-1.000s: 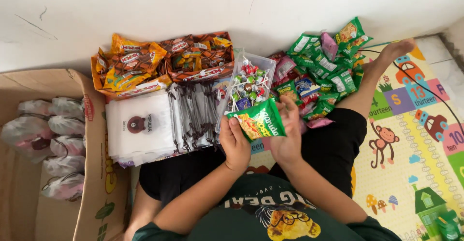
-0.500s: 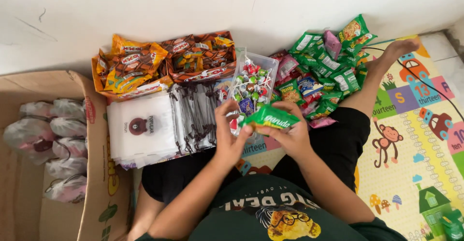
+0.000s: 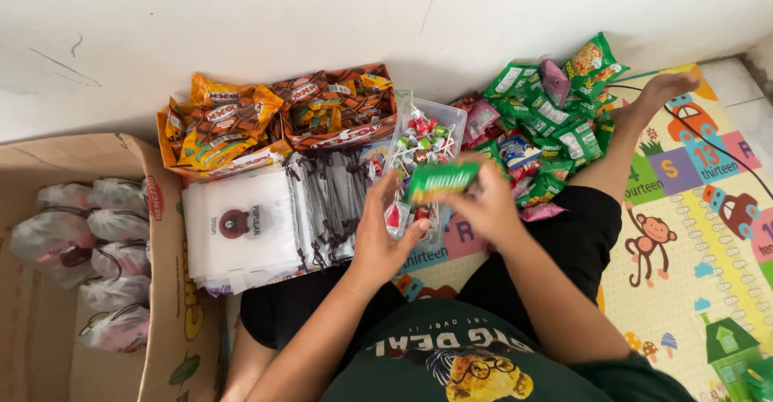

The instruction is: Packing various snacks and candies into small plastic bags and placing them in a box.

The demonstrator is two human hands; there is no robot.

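A green snack packet (image 3: 440, 181) is pinched by the right hand (image 3: 483, 209), just above the lollipop tub (image 3: 456, 116). The left hand (image 3: 382, 237), half spread, touches the lollipops beside it.

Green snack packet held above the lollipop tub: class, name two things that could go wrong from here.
1. The right hand grips the green snack packet only by its edge, so it might slip into the lollipop tub below.
2. The left hand sits beside the tub's near end, which rests on the play mat; a nudge could tip it and spill lollipops.
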